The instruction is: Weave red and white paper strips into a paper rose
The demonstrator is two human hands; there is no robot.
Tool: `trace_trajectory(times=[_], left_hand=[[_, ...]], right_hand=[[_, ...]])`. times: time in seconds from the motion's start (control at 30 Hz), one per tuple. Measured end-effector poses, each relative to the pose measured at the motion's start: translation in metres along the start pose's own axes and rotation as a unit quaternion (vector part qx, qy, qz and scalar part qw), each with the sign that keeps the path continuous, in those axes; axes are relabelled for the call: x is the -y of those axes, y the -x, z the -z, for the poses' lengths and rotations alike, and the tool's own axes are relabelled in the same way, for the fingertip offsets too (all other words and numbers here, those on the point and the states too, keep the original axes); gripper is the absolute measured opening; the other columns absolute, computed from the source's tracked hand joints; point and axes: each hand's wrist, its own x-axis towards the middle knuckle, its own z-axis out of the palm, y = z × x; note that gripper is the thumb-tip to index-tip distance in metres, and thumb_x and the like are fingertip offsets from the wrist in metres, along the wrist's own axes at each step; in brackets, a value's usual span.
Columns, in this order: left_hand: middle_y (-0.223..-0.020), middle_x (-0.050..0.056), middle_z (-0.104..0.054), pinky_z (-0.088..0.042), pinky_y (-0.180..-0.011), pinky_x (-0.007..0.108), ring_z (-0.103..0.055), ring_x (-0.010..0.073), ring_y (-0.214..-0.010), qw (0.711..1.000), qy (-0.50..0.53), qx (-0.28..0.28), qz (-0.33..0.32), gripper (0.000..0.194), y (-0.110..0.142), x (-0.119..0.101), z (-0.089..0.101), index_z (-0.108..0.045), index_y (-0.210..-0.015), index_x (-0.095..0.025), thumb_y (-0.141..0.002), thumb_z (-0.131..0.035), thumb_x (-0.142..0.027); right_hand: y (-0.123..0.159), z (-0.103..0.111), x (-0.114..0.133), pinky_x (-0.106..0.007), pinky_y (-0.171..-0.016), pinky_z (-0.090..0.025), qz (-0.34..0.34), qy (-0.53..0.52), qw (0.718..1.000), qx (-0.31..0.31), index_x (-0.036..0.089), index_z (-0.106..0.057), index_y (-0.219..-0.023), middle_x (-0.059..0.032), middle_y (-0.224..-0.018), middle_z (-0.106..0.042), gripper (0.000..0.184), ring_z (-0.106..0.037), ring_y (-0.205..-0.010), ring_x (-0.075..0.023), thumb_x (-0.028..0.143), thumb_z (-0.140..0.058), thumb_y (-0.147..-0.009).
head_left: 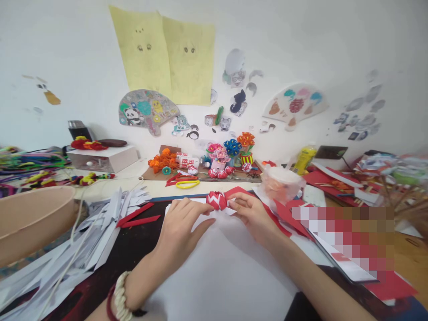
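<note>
A small red-and-white woven paper ball with a zigzag pattern is held up at the centre, over a large white sheet. My left hand has its fingertips against the ball's left side, the thumb lower down. On the other side, my right hand pinches a short white paper strip that sticks out from the ball. The fingers partly cover where strip and ball meet. Behind my right hand lies red paper.
Many cut white paper strips lie left, with red strips beside them. A beige basin stands at far left. Yellow-handled scissors, paper flowers, a plastic tub and a yellow bottle stand behind.
</note>
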Motion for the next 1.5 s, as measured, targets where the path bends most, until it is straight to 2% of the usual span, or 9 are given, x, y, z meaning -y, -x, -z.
trace_trajectory(times=[0.17, 0.27, 0.37, 0.43, 0.5, 0.6, 0.93, 1.27, 1.5], left_hand=[[-0.081, -0.001, -0.070, -0.035, -0.069, 0.029, -0.055, 0.0144, -0.072, 0.999, -0.017, -0.010, -0.046, 0.002, 0.002, 0.003, -0.004, -0.061, -0.093, -0.019, -0.092, -0.061, -0.017], [-0.073, -0.001, -0.067, -0.032, -0.066, 0.030, -0.052, 0.0141, -0.066, 0.994, -0.058, 0.003, -0.097, 0.006, 0.004, 0.005, -0.006, -0.060, -0.090, -0.017, -0.094, -0.057, -0.014], [-0.076, 0.001, -0.067, -0.032, -0.066, 0.030, -0.052, 0.0146, -0.068, 0.985, -0.100, 0.036, -0.138, 0.013, 0.005, 0.007, -0.006, -0.060, -0.092, -0.015, -0.097, -0.049, -0.011], [-0.078, 0.002, -0.067, -0.031, -0.065, 0.030, -0.053, 0.0147, -0.069, 0.981, -0.114, 0.062, -0.147, 0.019, 0.005, 0.007, -0.004, -0.060, -0.092, -0.015, -0.099, -0.043, -0.010], [-0.079, 0.001, -0.067, -0.031, -0.065, 0.031, -0.052, 0.0146, -0.069, 0.980, -0.117, 0.077, -0.142, 0.023, 0.004, 0.006, -0.003, -0.060, -0.093, -0.015, -0.101, -0.039, -0.011], [-0.079, 0.001, -0.067, -0.031, -0.063, 0.031, -0.050, 0.0152, -0.068, 0.984, -0.112, 0.061, -0.124, 0.018, 0.004, 0.006, -0.004, -0.061, -0.096, -0.016, -0.100, -0.043, -0.014], [-0.080, 0.001, -0.068, -0.039, -0.067, 0.029, -0.057, 0.0175, -0.073, 0.999, 0.004, 0.053, 0.002, 0.010, 0.005, 0.004, -0.014, -0.063, -0.094, -0.019, -0.095, -0.056, -0.027], [-0.083, 0.001, -0.070, -0.039, -0.065, 0.030, -0.054, 0.0179, -0.072, 0.998, -0.008, 0.047, -0.030, 0.012, 0.005, 0.006, -0.015, -0.060, -0.098, -0.018, -0.098, -0.048, -0.019], [-0.084, 0.003, -0.068, -0.038, -0.065, 0.031, -0.052, 0.0185, -0.075, 0.995, -0.037, 0.084, -0.046, 0.019, 0.006, 0.000, -0.013, -0.060, -0.107, -0.017, -0.096, -0.045, -0.013]], right_hand=[[-0.001, 0.002, -0.003, -0.030, -0.073, -0.050, -0.009, 0.031, 0.999, 0.029, 0.019, -0.067, -0.089, -0.0013, -0.078, -0.066, 0.030, -0.062, -0.070, -0.0147, 0.038, -0.080, -0.070], [0.000, 0.003, -0.002, -0.034, -0.080, -0.049, 0.077, 0.143, 0.987, -0.007, 0.021, -0.065, -0.101, -0.0059, -0.101, -0.067, 0.028, -0.062, -0.085, -0.0186, 0.031, -0.073, -0.076], [0.004, 0.001, 0.002, -0.038, -0.088, -0.046, 0.244, 0.326, 0.912, -0.051, 0.023, -0.063, -0.105, -0.0064, -0.110, -0.063, 0.029, -0.059, -0.099, -0.0222, 0.017, -0.066, -0.077], [0.008, -0.002, 0.003, -0.038, -0.089, -0.045, 0.330, 0.414, 0.849, 0.002, 0.023, -0.065, -0.098, -0.0056, -0.103, -0.063, 0.021, -0.057, -0.101, -0.0228, 0.013, -0.062, -0.080], [0.012, -0.005, 0.002, -0.036, -0.081, -0.046, 0.374, 0.468, 0.799, 0.052, 0.022, -0.064, -0.097, -0.0045, -0.095, -0.064, 0.015, -0.059, -0.092, -0.0219, 0.018, -0.066, -0.083], [0.013, -0.007, -0.002, -0.036, -0.076, -0.045, 0.425, 0.516, 0.742, 0.042, 0.020, -0.063, -0.096, -0.0061, -0.092, -0.066, 0.014, -0.059, -0.085, -0.0224, 0.029, -0.067, -0.087], [0.010, -0.006, -0.005, -0.030, -0.063, -0.043, 0.475, 0.502, 0.721, 0.054, 0.019, -0.062, -0.080, -0.0023, -0.072, -0.066, 0.020, -0.057, -0.068, -0.0163, 0.034, -0.061, -0.093], [0.007, -0.003, -0.007, -0.030, -0.064, -0.044, 0.488, 0.527, 0.694, 0.052, 0.018, -0.065, -0.083, -0.0036, -0.075, -0.067, 0.014, -0.056, -0.068, -0.0162, 0.025, -0.059, -0.094], [0.012, -0.009, -0.004, -0.028, -0.061, -0.046, 0.517, 0.528, 0.674, -0.002, 0.018, -0.064, -0.083, -0.0057, -0.080, -0.064, 0.007, -0.057, -0.069, -0.0165, 0.015, -0.058, -0.086]])
